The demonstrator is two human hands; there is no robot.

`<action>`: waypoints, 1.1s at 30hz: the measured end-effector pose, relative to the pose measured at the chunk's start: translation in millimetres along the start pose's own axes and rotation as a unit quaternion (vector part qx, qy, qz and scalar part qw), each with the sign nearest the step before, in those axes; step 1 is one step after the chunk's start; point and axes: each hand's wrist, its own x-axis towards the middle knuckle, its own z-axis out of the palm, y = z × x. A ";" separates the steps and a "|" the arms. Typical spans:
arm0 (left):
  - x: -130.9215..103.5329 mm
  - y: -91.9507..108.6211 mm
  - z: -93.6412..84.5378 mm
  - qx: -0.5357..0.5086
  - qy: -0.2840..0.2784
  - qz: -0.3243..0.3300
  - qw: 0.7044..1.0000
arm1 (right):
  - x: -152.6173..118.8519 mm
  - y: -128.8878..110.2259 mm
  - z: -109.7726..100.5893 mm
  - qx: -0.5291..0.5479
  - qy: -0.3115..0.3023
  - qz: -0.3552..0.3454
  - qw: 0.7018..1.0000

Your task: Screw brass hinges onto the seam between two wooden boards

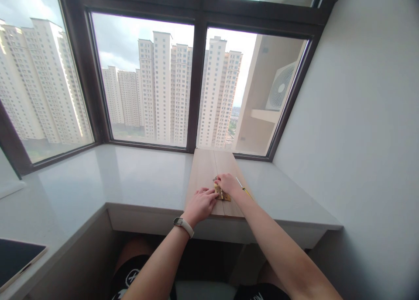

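Two light wooden boards (203,169) lie side by side on the white sill, a thin seam between them. A brass hinge (223,196) rests across the seam near their front end. My left hand (202,202) lies on the boards, its fingers stretched out and the tips touching the hinge's left side. Over the hinge's far edge, my right hand (226,183) has its fingers pinched together; what they hold is too small to name. Small dark metal pieces (215,178) show just beyond its fingertips. A screwdriver (244,188) with a yellow handle lies right of my right hand, partly behind the forearm.
The white sill (147,177) runs under the windows, with its front edge close to my forearms. A dark flat device (18,260) lies at the lower left. A white wall (366,116) rises on the right.
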 end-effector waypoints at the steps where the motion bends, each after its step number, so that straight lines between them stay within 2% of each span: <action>1: 0.0 -0.2 0.3 0.000 0.001 0.000 1.000 | -0.3 -1.2 -0.8 -0.010 -0.002 0.000 1.000; 6: 0.6 -0.8 1.5 0.003 -0.004 -0.005 1.000 | -0.9 -8.5 -7.0 -0.031 -0.026 -0.011 0.999; 10: 1.3 0.0 1.4 0.004 -0.006 -0.004 1.000 | -0.6 -14.2 -10.7 -0.034 -0.048 0.007 0.998; 15: 1.3 0.3 0.8 0.002 -0.004 -0.002 1.000 | 0.5 -12.2 -11.2 -0.009 -0.042 0.029 0.999; 18: 0.8 0.5 0.0 -0.003 -0.005 -0.002 1.000 | -2.6 2.0 -16.7 0.014 -0.003 0.068 0.998; 21: 0.2 0.7 -0.3 -0.007 -0.005 -0.005 1.000 | -13.0 28.0 -25.1 0.008 0.019 0.148 0.989; 26: 0.1 -0.8 2.0 -0.010 -0.003 -0.008 1.000 | -42.0 67.9 -21.3 0.002 -0.093 0.253 0.963; 29: 0.4 -1.6 3.1 -0.011 -0.001 -0.007 1.000 | -58.0 74.7 -7.5 0.004 -0.101 0.270 0.957; 31: 0.5 -1.7 3.0 -0.013 -0.001 -0.006 1.000 | -65.5 74.6 -1.4 0.007 -0.077 0.271 0.960; 33: 0.4 -1.5 2.5 -0.014 -0.001 -0.005 1.000 | -69.6 74.2 -2.1 0.015 -0.026 0.267 0.963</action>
